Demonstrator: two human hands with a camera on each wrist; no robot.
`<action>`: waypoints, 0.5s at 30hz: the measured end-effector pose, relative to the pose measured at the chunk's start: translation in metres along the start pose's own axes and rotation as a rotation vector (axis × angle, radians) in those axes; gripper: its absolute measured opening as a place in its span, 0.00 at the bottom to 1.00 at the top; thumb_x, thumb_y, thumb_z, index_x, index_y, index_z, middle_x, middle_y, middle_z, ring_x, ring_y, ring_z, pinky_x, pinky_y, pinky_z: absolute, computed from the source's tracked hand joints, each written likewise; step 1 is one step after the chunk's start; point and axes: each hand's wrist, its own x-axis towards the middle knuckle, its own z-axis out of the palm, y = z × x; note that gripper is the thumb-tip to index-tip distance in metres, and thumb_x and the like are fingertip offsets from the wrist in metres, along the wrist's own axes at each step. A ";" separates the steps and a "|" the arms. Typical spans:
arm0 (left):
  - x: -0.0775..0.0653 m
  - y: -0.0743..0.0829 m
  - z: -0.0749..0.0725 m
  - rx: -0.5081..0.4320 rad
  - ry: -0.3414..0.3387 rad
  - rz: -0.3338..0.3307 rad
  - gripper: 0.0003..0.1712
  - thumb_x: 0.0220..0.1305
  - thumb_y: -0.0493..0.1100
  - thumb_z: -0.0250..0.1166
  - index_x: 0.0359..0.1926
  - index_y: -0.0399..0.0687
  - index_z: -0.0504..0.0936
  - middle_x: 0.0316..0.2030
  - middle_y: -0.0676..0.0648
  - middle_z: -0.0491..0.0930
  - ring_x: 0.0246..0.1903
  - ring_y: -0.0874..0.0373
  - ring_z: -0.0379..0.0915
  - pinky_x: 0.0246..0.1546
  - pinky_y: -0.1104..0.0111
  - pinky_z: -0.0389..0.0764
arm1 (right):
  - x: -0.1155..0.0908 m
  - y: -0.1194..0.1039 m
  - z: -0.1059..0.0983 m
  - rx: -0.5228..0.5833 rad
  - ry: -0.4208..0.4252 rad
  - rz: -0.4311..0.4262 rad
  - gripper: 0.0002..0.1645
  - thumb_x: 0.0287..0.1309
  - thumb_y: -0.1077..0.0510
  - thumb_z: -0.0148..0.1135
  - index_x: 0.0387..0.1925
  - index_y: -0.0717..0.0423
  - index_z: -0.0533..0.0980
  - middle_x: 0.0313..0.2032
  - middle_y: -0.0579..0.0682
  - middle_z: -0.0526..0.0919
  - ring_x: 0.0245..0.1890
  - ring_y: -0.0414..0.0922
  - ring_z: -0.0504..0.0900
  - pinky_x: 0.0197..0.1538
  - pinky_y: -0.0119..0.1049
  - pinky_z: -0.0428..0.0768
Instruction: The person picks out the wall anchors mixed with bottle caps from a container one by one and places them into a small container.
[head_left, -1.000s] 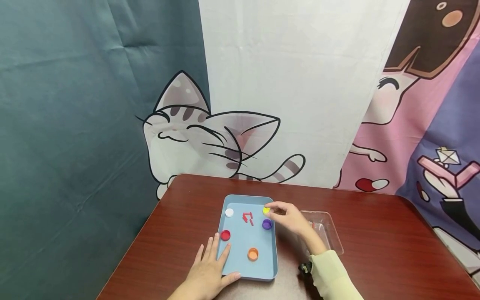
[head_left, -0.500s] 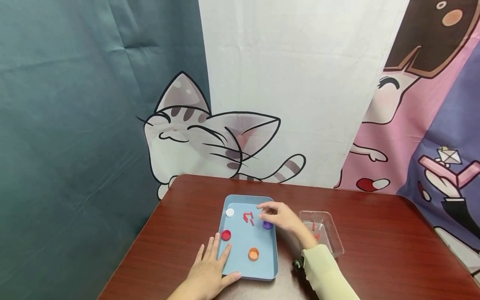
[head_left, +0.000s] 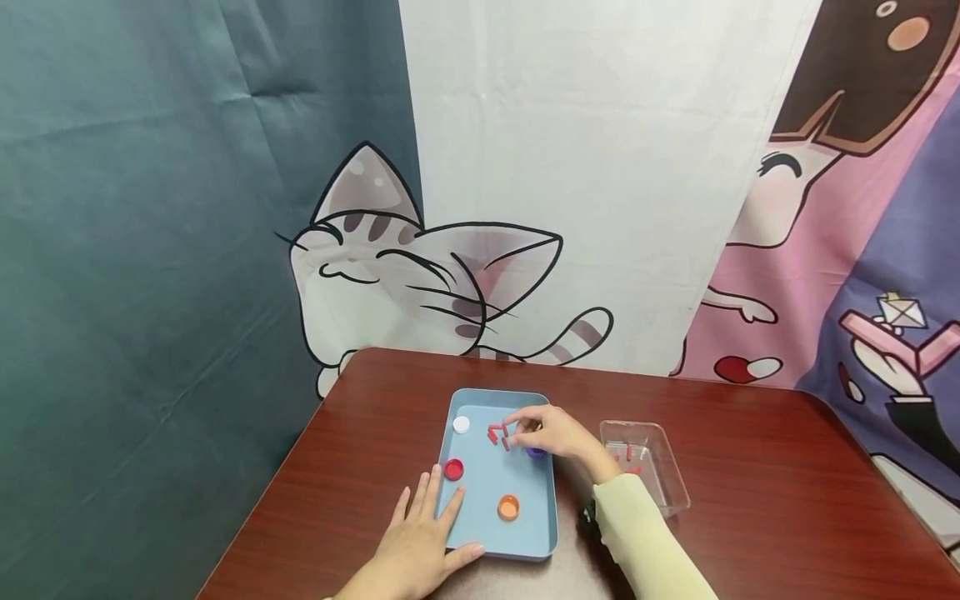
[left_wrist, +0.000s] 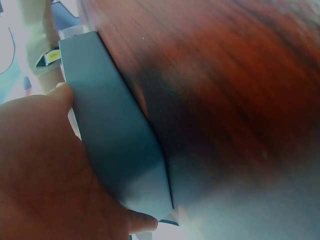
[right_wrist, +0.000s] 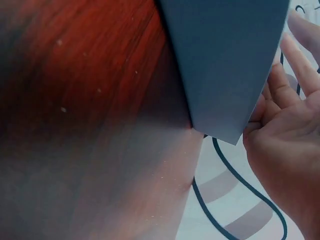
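My left hand (head_left: 412, 537) lies with fingers spread against the left side of the blue tray (head_left: 516, 546), its thumb at the near edge. In the left wrist view, thumb and fingertip reach along the tray's outer wall. My right hand (head_left: 551, 433) is over the tray's far right part, thumb and index fingertips apart beside several small red sticks (head_left: 492, 436). It covers most of a purple cap (head_left: 536, 453); no yellow cap shows. A white cap (head_left: 461, 425), a red cap (head_left: 453, 469) and an orange cap (head_left: 507, 507) also lie in the tray.
A clear plastic box (head_left: 670, 471) with a few red pieces (head_left: 628, 452) stands right of the tray, partly behind the right forearm. Both rest on a reddish-brown table (head_left: 360, 433). A curtain printed with a cartoon cat (head_left: 375, 292) hangs behind.
My right hand has moved left from the yellow cap towards the red sticks. The yellow cap, visible at its fingertips earlier, is out of sight. The left hand stays in place.
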 end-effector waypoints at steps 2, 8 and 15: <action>0.001 0.000 -0.001 0.002 0.000 -0.001 0.53 0.64 0.79 0.49 0.76 0.48 0.65 0.79 0.32 0.43 0.77 0.32 0.41 0.70 0.34 0.46 | 0.004 0.000 0.001 -0.016 -0.026 -0.004 0.18 0.59 0.56 0.73 0.51 0.55 0.85 0.27 0.41 0.83 0.23 0.38 0.76 0.27 0.31 0.76; 0.002 -0.002 0.000 0.003 -0.010 -0.005 0.53 0.64 0.80 0.48 0.76 0.48 0.64 0.79 0.32 0.42 0.77 0.33 0.40 0.70 0.34 0.46 | 0.014 -0.001 0.005 -0.077 -0.064 -0.001 0.17 0.56 0.58 0.76 0.48 0.55 0.86 0.25 0.41 0.82 0.19 0.35 0.74 0.25 0.30 0.75; 0.001 -0.002 0.001 0.006 -0.012 -0.003 0.54 0.64 0.80 0.46 0.76 0.49 0.64 0.79 0.33 0.42 0.77 0.33 0.40 0.71 0.35 0.46 | 0.019 0.001 0.009 -0.247 -0.060 -0.040 0.18 0.50 0.57 0.80 0.45 0.53 0.87 0.26 0.44 0.80 0.27 0.36 0.73 0.31 0.30 0.74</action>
